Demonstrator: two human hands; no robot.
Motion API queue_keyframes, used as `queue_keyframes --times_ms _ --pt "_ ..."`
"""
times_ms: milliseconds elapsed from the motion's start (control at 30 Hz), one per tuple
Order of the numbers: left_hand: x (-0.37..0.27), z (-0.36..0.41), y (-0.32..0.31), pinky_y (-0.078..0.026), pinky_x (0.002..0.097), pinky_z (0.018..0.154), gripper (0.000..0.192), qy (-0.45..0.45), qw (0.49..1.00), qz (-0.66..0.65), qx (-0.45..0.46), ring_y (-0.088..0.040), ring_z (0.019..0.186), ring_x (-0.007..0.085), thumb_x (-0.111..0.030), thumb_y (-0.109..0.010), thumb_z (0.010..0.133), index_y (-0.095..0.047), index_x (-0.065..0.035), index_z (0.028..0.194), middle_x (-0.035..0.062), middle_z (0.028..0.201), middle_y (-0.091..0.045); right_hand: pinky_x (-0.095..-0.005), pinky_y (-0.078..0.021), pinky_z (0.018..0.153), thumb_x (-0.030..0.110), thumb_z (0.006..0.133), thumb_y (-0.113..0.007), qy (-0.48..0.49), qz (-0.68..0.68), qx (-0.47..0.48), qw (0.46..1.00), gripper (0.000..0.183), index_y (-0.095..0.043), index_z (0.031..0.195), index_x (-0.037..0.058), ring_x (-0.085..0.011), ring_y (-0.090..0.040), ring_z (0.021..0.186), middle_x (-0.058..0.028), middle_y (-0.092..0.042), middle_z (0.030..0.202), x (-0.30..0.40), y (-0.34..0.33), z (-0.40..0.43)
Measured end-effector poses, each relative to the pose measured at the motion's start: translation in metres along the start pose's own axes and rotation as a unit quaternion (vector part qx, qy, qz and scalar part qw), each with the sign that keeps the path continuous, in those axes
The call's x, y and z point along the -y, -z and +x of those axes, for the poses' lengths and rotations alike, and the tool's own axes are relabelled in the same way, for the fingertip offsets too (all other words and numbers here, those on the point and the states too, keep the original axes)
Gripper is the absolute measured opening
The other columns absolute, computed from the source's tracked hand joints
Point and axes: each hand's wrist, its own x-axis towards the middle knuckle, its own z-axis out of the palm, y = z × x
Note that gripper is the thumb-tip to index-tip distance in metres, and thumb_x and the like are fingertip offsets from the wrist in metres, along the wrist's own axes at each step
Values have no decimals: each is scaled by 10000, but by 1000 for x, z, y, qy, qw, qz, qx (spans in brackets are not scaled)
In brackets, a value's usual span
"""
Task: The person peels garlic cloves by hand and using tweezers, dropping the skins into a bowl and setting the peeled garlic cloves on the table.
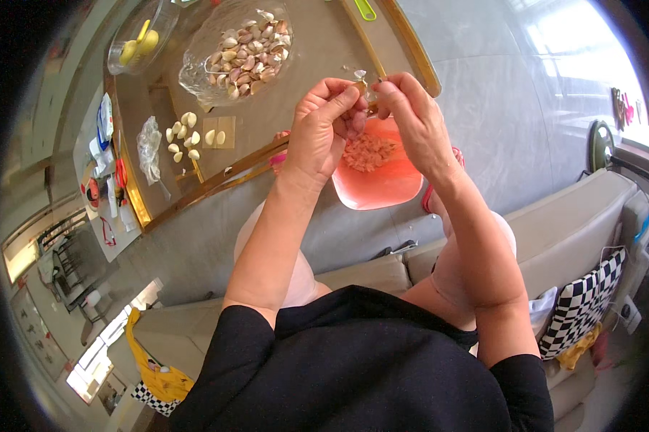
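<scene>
Between the fingertips of my left hand (330,116) is a garlic clove (361,86) with pale loose skin at its top. My right hand (408,116) is beside it, thumb and forefinger pinched on a small dark bit, probably garlic skin. Both hands are above a pink plastic bin (378,189) holding a heap of garlic skins (369,153). Up and to the left, a clear plastic bag or bowl (192,81) holds many unpeeled garlic cloves (249,54). Several peeled cloves (188,120) lie on the glass-topped table, two of them on a small tan square (229,140).
The glass table's wooden edge (211,189) runs in front of me. A crumpled plastic bag (149,148) lies by the peeled cloves. A clear container (120,48) with yellow items stands farther left, and a green handle (365,9) lies at the top. A sofa (367,272) is beneath me.
</scene>
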Motion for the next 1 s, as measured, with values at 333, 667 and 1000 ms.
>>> queue_keyframes --times_ms 333,667,1000 --pt "-1 -2 3 -435 225 502 55 10 999 2 32 -610 604 133 -91 -612 918 -579 -60 949 96 815 -674 -419 -496 705 167 969 -506 74 -88 41 993 182 -561 989 -6 -367 -640 814 -204 -638 856 2 -1 -6" --pt "5 -7 -3 -408 220 515 65 -7 1000 18 12 -586 610 118 -117 -607 933 -584 -68 970 80 828 -670 -443 -506 660 154 940 -528 139 -208 28 968 125 -545 975 35 -368 -633 797 -161 -637 865 3 -1 -9" --pt "4 -10 3 -385 227 492 57 -15 999 26 27 -516 565 101 -113 -590 947 -579 -61 968 49 770 -621 -465 -492 632 111 919 -512 90 -269 62 957 89 -501 921 23 -380 -639 753 -173 -649 827 4 -6 -12"
